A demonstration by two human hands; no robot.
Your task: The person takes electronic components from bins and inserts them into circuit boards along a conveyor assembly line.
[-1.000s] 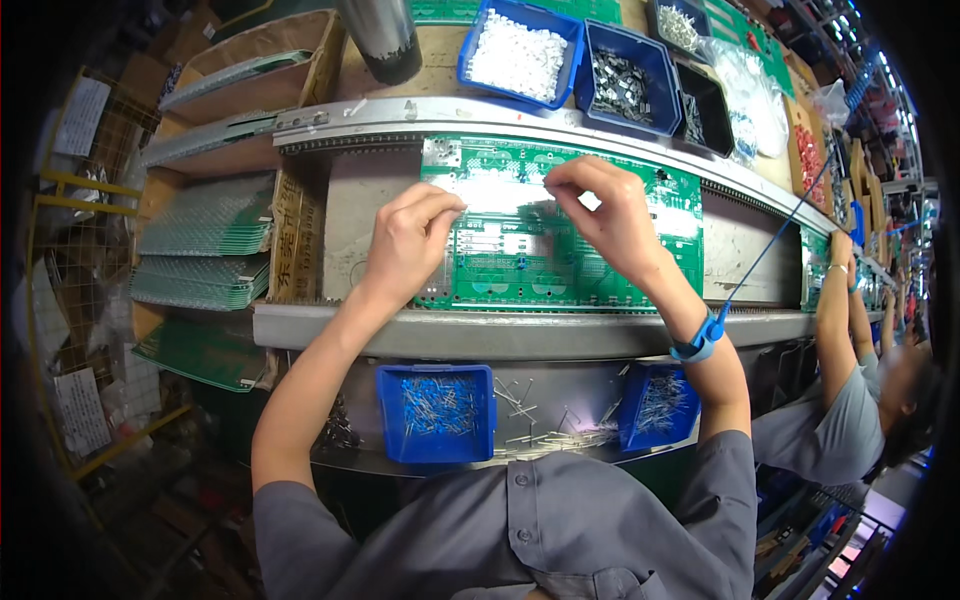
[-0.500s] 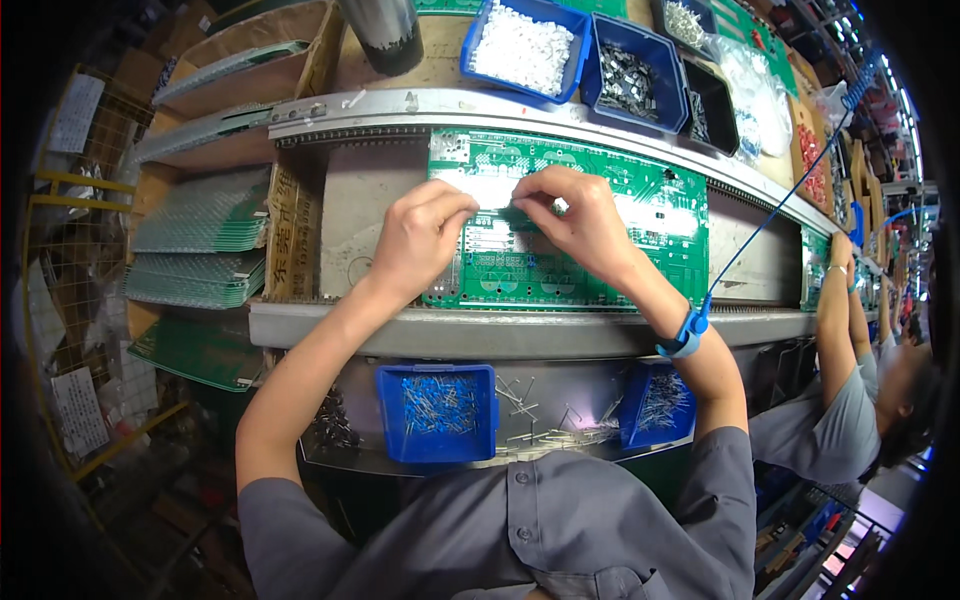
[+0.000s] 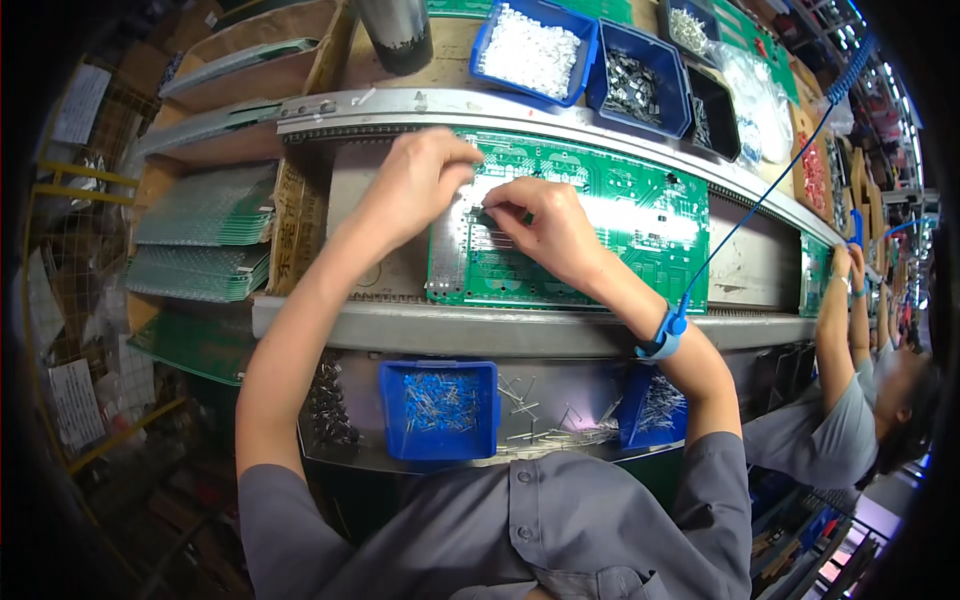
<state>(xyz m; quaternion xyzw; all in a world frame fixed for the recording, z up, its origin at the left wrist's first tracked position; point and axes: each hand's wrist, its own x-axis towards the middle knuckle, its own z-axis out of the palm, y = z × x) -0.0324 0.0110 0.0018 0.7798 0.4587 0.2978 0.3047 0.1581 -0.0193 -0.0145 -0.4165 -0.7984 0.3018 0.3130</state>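
Plainly the green board [image 3: 620, 200] lies between rails [image 3: 540, 335] near brown shelves [image 3: 300, 225].

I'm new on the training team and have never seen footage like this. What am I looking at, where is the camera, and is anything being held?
There is no machine arm here: these are a person's own bare hands, seen from a wide camera worn on the head, looking down. That lens bends straight edges.

A green circuit board lies between two metal rails. The left hand is at its far left corner; the right hand is over its left part, fingertips close together. Whether either holds a small part is too fine to tell.

On the right wrist is a blue strap with a cord. Nearer the body sits a blue bin of small blue-and-silver parts.
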